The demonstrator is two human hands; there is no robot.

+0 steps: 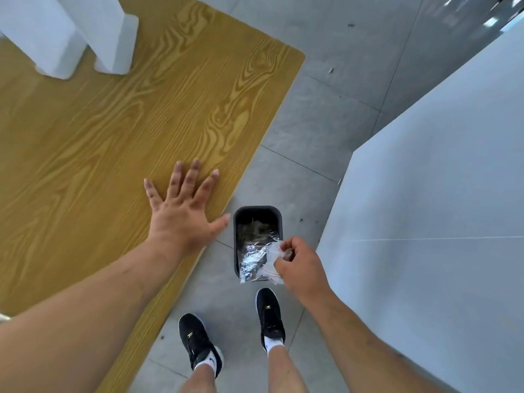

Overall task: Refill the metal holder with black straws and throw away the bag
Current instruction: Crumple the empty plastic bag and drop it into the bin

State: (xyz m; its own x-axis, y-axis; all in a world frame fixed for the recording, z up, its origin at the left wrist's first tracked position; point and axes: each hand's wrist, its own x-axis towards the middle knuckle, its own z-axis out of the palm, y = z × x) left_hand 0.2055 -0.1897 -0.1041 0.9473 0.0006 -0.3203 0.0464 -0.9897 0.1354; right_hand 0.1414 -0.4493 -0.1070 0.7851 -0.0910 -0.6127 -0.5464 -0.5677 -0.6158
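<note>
My right hand (297,263) is closed on a crumpled clear plastic bag (272,259), held over the near right rim of a black bin (257,211) on the floor. Inside the bin lies crinkled silver foil (252,259) and some dark waste. My left hand (181,211) rests flat on the wooden table (113,131), fingers spread, close to its right edge and just left of the bin. The metal holder and the black straws are out of view.
White blocks (56,32) stand at the table's far left corner. A pale wall or panel (439,208) rises right of the bin. The floor is grey tile (326,95), and my two black shoes (269,313) stand just behind the bin.
</note>
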